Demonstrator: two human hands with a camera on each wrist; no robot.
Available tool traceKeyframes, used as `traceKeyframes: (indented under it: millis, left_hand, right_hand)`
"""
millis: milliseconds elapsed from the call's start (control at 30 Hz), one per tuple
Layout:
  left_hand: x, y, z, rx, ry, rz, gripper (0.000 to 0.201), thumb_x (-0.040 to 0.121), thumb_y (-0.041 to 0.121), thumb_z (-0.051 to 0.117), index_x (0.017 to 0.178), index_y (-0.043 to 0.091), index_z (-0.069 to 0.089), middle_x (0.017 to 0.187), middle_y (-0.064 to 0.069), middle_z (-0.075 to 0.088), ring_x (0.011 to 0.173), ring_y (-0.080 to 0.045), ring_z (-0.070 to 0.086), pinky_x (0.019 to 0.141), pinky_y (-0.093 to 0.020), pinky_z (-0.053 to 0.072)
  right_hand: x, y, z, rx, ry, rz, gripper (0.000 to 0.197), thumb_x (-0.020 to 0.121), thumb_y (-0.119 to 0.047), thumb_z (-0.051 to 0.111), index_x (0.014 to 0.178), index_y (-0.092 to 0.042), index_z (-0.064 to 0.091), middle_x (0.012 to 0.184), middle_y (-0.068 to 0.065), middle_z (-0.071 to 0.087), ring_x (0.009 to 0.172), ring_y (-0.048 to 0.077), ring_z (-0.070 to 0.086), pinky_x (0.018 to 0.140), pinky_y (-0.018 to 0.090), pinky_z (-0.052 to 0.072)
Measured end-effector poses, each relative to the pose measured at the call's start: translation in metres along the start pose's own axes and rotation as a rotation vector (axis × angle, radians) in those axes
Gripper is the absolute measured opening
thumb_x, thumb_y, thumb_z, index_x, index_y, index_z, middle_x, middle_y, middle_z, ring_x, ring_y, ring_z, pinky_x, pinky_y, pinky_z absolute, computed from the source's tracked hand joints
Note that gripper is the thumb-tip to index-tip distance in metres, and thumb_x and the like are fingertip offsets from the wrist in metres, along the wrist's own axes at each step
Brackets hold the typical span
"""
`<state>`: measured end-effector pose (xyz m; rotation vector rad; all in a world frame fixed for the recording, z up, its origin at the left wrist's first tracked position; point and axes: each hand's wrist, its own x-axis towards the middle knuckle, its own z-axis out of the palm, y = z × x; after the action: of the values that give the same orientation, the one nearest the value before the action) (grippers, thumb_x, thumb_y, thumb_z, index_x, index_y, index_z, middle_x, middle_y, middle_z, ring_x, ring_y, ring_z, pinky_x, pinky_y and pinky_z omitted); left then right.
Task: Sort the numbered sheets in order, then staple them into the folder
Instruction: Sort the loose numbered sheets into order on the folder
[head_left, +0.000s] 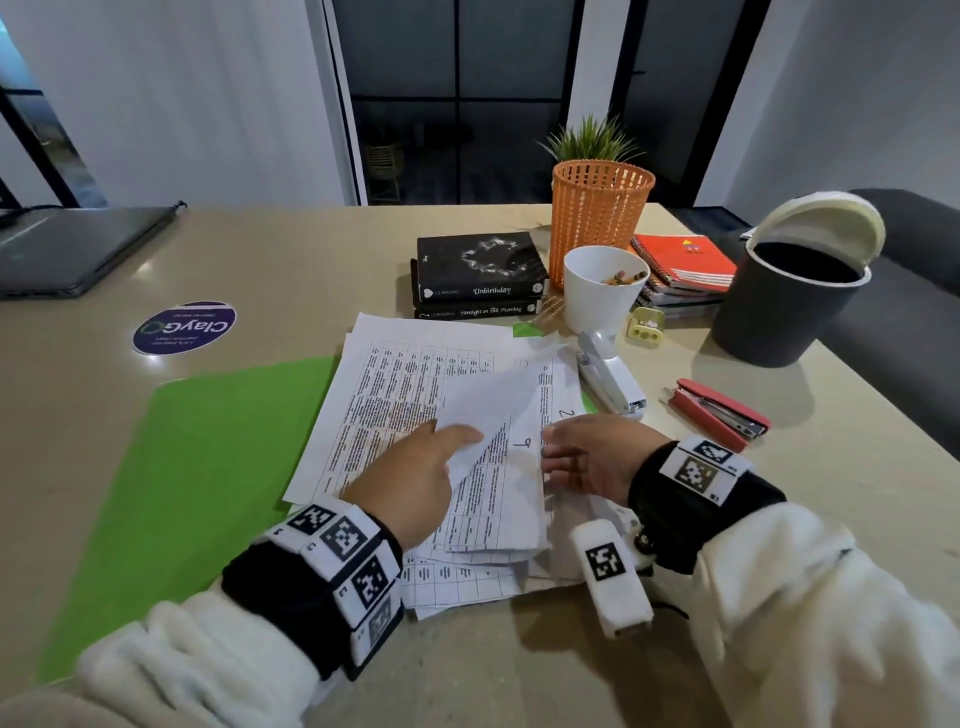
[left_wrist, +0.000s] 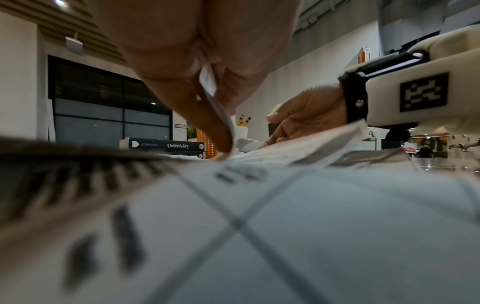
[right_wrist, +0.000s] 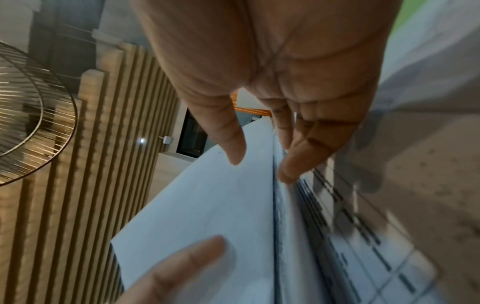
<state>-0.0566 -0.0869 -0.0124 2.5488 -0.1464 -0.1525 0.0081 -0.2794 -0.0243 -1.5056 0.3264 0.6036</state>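
A loose pile of printed, numbered sheets (head_left: 395, 405) lies mid-table, overlapping the right side of an open green folder (head_left: 208, 457). My left hand (head_left: 457, 441) pinches one sheet (head_left: 488, 410) by its edge and holds it bent up off the pile; the left wrist view shows thumb and finger of this left hand (left_wrist: 221, 133) closed on the paper. My right hand (head_left: 550, 452) rests with straight fingers on the pile's right edge, by handwritten numbers. In the right wrist view, the right hand (right_wrist: 259, 164) has its thumb and fingers either side of a raised sheet (right_wrist: 207, 205). A white stapler (head_left: 613, 379) and a red stapler (head_left: 719, 413) lie to the right.
Behind the sheets are two black books (head_left: 480, 275), a white cup of pencils (head_left: 605, 286), an orange mesh basket (head_left: 597, 218) and stacked notebooks (head_left: 685, 265). A dark bin (head_left: 789, 296) stands at the right edge. A closed laptop (head_left: 72, 249) lies at the far left.
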Motion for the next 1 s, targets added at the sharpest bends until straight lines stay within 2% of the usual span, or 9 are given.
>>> traceKeyframes:
  millis: [100, 167, 233, 333, 467, 600, 733, 933, 1000]
  left_hand:
    - [0.002, -0.001, 0.002, 0.040, -0.047, -0.017, 0.050, 0.095, 0.004, 0.033, 0.132, 0.036, 0.044, 0.129, 0.002, 0.047, 0.058, -0.004, 0.039, 0.044, -0.010, 0.032]
    - [0.002, 0.000, 0.001, 0.039, -0.055, -0.007, 0.048, 0.095, 0.005, 0.035, 0.131, 0.033, 0.046, 0.131, 0.002, 0.048, 0.073, -0.010, 0.047, 0.054, -0.010, 0.033]
    - [0.001, 0.000, 0.000, 0.033, -0.061, 0.004, 0.043, 0.095, 0.010, 0.038, 0.131, 0.031, 0.048, 0.131, 0.002, 0.049, 0.095, -0.016, 0.054, 0.071, -0.016, 0.041]
    - [-0.001, -0.001, 0.000, 0.039, -0.068, 0.031, 0.037, 0.092, 0.032, 0.050, 0.130, 0.032, 0.048, 0.132, 0.005, 0.049, 0.116, -0.013, 0.049, 0.091, -0.021, 0.037]
    - [-0.003, 0.003, -0.001, 0.034, -0.124, -0.008, 0.063, 0.076, 0.061, 0.059, 0.132, 0.039, 0.043, 0.138, 0.011, 0.041, 0.125, -0.010, 0.040, 0.099, -0.026, 0.032]
    - [-0.004, 0.002, 0.000, 0.010, -0.147, -0.015, 0.080, 0.063, 0.068, 0.066, 0.134, 0.041, 0.041, 0.139, 0.012, 0.039, 0.124, -0.009, 0.040, 0.104, -0.028, 0.033]
    - [-0.003, 0.001, 0.002, -0.016, -0.129, 0.008, 0.086, 0.057, 0.069, 0.069, 0.133, 0.040, 0.042, 0.135, 0.014, 0.043, 0.120, -0.008, 0.044, 0.105, -0.033, 0.038]
    - [-0.004, 0.003, 0.001, -0.025, -0.084, 0.036, 0.085, 0.060, 0.063, 0.072, 0.135, 0.041, 0.039, 0.135, 0.012, 0.040, 0.118, -0.008, 0.045, 0.095, -0.021, 0.037]
    - [-0.003, 0.003, 0.001, -0.012, -0.085, 0.042, 0.088, 0.059, 0.065, 0.072, 0.136, 0.041, 0.037, 0.136, 0.012, 0.039, 0.119, -0.009, 0.044, 0.097, -0.022, 0.038]
  right_hand:
    - [0.001, 0.000, 0.002, -0.070, -0.049, -0.005, 0.010, 0.091, -0.004, 0.056, 0.080, -0.005, 0.055, 0.067, 0.011, 0.058, 0.049, 0.015, 0.059, 0.048, 0.023, 0.050]
    - [0.001, 0.000, 0.003, -0.151, -0.045, -0.011, 0.015, 0.089, -0.002, 0.057, 0.076, -0.007, 0.055, 0.065, 0.010, 0.056, 0.045, 0.013, 0.057, 0.044, 0.021, 0.048]
    - [0.002, 0.000, 0.004, -0.217, -0.043, -0.014, 0.018, 0.088, 0.000, 0.058, 0.073, -0.009, 0.054, 0.064, 0.009, 0.056, 0.045, 0.013, 0.056, 0.043, 0.021, 0.047]
    - [0.003, 0.000, 0.005, -0.197, -0.025, -0.021, 0.020, 0.088, 0.003, 0.057, 0.072, -0.009, 0.053, 0.064, 0.011, 0.055, 0.047, 0.016, 0.054, 0.043, 0.023, 0.050]
    - [0.002, -0.001, 0.005, -0.144, -0.002, -0.063, 0.022, 0.089, 0.003, 0.055, 0.072, -0.010, 0.053, 0.062, 0.006, 0.052, 0.050, 0.013, 0.051, 0.047, 0.022, 0.048]
    - [0.002, -0.003, 0.008, -0.123, -0.037, -0.087, 0.025, 0.091, 0.002, 0.051, 0.069, -0.009, 0.053, 0.065, 0.007, 0.053, 0.054, 0.016, 0.053, 0.050, 0.024, 0.051]
    - [0.000, -0.006, 0.015, -0.057, -0.054, -0.127, 0.028, 0.093, 0.004, 0.044, 0.068, -0.010, 0.047, 0.063, 0.007, 0.045, 0.052, 0.017, 0.047, 0.045, 0.021, 0.049]
    - [-0.004, -0.008, 0.017, -0.023, -0.046, -0.165, 0.028, 0.094, 0.004, 0.042, 0.069, -0.010, 0.045, 0.067, 0.010, 0.045, 0.058, 0.020, 0.045, 0.043, 0.020, 0.049]
    - [-0.006, -0.007, 0.017, 0.003, -0.036, -0.165, 0.029, 0.094, 0.004, 0.042, 0.069, -0.010, 0.045, 0.065, 0.008, 0.045, 0.052, 0.018, 0.047, 0.042, 0.019, 0.048]
